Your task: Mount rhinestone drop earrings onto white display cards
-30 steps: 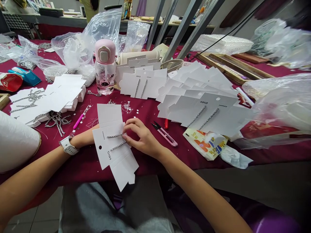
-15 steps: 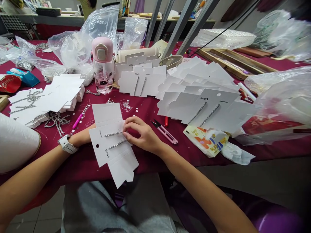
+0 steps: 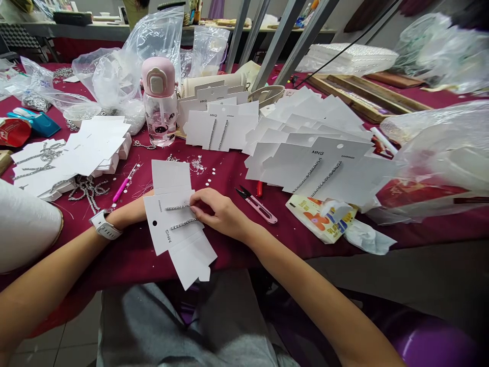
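A white earring card (image 3: 158, 234) marked MNG, with fold-out flaps, is tilted towards me at the table's front edge. Two silver rhinestone chain earrings (image 3: 183, 224) lie across it. My left hand (image 3: 145, 200) reaches behind this card, which hides its fingers; the wrist wears a white watch. From the right, my right hand (image 3: 219, 211) comes over the card, thumb and forefinger pinched at the end of the upper earring. To its right lie pink-handled thread snips (image 3: 260, 206).
Cards with earrings (image 3: 324, 173) stand overlapping at the right. A pink-lidded bottle (image 3: 158, 102) stands behind my hands. More white cards (image 3: 95, 145), loose chains (image 3: 89, 191) and a pink tool (image 3: 121, 188) lie left, near a large white roll (image 3: 26, 229). Metal poles (image 3: 282, 46) rise behind.
The card has turned slightly, and its top flap sits a little higher and further right. My right hand's fingers have curled in more at the earring's end.
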